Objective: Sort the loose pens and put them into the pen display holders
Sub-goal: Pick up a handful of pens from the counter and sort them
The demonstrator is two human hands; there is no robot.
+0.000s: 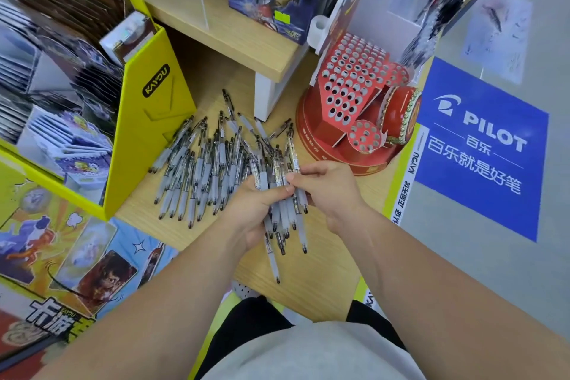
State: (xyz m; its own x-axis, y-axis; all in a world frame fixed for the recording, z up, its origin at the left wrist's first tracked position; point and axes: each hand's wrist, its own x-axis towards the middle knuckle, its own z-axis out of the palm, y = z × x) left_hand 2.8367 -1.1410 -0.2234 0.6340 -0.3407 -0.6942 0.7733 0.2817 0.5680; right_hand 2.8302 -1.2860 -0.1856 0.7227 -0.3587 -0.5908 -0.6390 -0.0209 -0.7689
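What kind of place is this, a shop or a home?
Most likely a stationery shop: a red pen display with empty holes, a blue Pilot sign, and a yellow card rack. Loose pens lie on the wooden counter.

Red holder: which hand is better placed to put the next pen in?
Probably right: the right hand pinches a pen and is nearer the holder; the left hand grips the bundle.
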